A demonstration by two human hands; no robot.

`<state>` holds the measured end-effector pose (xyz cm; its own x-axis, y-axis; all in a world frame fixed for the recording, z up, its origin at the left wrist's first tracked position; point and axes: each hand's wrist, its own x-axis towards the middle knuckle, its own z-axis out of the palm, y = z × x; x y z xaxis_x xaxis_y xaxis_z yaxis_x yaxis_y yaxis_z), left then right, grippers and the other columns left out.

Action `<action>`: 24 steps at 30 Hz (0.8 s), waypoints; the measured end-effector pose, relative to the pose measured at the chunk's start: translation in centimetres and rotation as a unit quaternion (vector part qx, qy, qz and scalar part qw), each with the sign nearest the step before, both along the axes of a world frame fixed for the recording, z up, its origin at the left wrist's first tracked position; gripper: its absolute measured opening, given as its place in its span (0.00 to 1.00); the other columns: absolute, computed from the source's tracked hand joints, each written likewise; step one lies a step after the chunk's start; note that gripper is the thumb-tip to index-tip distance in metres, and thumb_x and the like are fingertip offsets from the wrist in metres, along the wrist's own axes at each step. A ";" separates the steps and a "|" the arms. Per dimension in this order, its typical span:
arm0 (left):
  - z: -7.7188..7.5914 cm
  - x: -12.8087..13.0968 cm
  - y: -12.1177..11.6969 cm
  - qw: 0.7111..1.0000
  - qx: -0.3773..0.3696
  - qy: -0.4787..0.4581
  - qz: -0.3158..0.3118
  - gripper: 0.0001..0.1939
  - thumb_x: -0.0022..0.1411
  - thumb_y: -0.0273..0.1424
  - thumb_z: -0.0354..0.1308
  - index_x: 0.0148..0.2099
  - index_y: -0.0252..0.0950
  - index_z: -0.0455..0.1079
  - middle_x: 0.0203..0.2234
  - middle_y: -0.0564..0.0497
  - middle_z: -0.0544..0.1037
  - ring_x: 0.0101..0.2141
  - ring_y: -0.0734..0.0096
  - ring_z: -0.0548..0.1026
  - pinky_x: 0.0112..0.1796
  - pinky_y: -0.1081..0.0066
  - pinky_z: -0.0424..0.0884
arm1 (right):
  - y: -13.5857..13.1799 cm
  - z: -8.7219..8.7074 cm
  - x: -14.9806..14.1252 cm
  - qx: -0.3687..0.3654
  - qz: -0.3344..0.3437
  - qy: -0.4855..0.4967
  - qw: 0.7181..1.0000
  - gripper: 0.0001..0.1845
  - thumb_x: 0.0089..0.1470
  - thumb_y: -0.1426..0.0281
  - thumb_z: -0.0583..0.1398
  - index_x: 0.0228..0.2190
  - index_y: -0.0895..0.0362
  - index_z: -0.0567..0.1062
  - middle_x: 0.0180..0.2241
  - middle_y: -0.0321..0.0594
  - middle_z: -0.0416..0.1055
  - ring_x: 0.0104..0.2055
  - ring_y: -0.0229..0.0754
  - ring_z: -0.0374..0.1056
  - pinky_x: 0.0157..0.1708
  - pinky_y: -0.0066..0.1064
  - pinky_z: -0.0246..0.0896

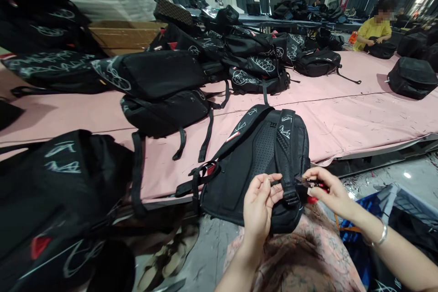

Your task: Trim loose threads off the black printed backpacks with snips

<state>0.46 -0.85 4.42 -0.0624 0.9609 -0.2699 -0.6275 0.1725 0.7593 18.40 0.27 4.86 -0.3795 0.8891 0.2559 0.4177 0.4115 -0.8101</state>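
Observation:
A black backpack [253, 155] with white scribble print lies back-side up, half on the pink table edge and half on my lap. My left hand [258, 205] pinches a thin strap end beside the right shoulder strap [285, 155], near its buckle. My right hand [330, 191] is closed on a small red-handled tool [310, 188], probably thread snips, its tip at the same strap. A bracelet sits on my right wrist.
Many more black backpacks are piled on the pink table [359, 114] at left and behind. A person in yellow [372, 29] works at the far right. A blue crate [379, 210] stands on the floor at my right, with thread scraps nearby.

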 end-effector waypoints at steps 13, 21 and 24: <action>-1.6 -1.4 3.6 0.856 0.082 0.500 -0.104 0.16 0.46 0.42 0.62 0.22 0.36 0.64 0.14 0.58 0.65 0.18 0.78 0.62 0.21 0.78 0.58 | -2.2 -4.5 -4.2 0.207 -0.131 -0.224 0.943 0.14 0.52 0.78 0.48 0.18 0.56 0.63 0.18 0.37 0.62 0.23 0.39 0.59 0.25 0.29 0.50; -2.8 0.2 3.2 0.996 -0.038 0.082 -0.007 0.14 0.44 0.35 0.63 0.24 0.35 0.60 0.15 0.61 0.64 0.16 0.83 0.63 0.18 0.81 0.59 | -4.3 -4.8 -3.9 0.056 -0.114 -0.059 0.990 0.15 0.52 0.74 0.52 0.44 0.58 0.64 0.28 0.39 0.69 0.28 0.40 0.66 0.29 0.29 0.61; -3.2 -0.1 3.2 0.998 -0.062 -0.024 0.021 0.13 0.42 0.32 0.65 0.26 0.34 0.63 0.16 0.58 0.69 0.17 0.80 0.68 0.20 0.79 0.64 | -4.0 -4.3 -2.6 0.017 -0.132 0.020 0.991 0.22 0.52 0.70 0.55 0.49 0.56 0.59 0.30 0.37 0.68 0.28 0.37 0.65 0.28 0.27 0.62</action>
